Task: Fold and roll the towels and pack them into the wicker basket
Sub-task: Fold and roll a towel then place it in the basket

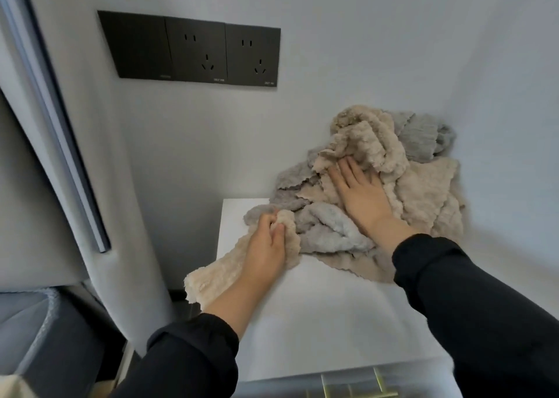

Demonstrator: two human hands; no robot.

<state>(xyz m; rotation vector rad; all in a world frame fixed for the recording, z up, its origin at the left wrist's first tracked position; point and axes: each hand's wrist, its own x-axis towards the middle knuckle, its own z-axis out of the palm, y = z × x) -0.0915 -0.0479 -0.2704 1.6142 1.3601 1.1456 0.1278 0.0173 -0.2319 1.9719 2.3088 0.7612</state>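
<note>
L hand (266, 246) clenches the cream towel (211, 273), its loose end hanging off the table's (317, 322) left edge, while R hand (363, 194) presses flat, fingers straight, on the towel pile (429, 185) at the far right corner, so a hard tug prob drags tangled neighbours over that edge; basket not in view.

Wall socket panel (193, 49): small pale print along each plate's lower edge, too blurred to read.
Other readable text: none.
</note>
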